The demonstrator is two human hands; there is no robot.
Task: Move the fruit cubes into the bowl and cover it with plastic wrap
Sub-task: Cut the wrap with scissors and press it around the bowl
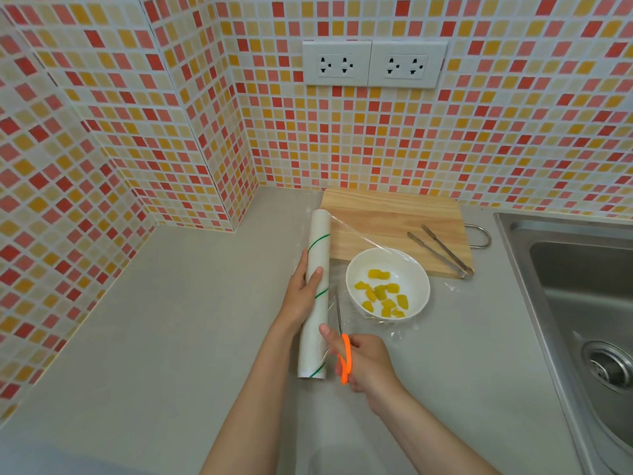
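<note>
A white bowl (356, 269) stands on the grey counter and holds several yellow fruit cubes (383, 296). A clear sheet of plastic wrap (363, 240) stretches from the white roll (317, 269) over the bowl. My left hand (301, 296) presses on the roll, which lies lengthwise to the left of the bowl. My right hand (366, 361) grips orange-handled scissors (345, 358). Their blades point away from me along the wrap between the roll and the bowl.
A wooden cutting board (394, 217) lies behind the bowl with metal tongs (442, 250) on its right side. A steel sink (582, 303) lies to the right. Tiled walls enclose the corner at the back and left.
</note>
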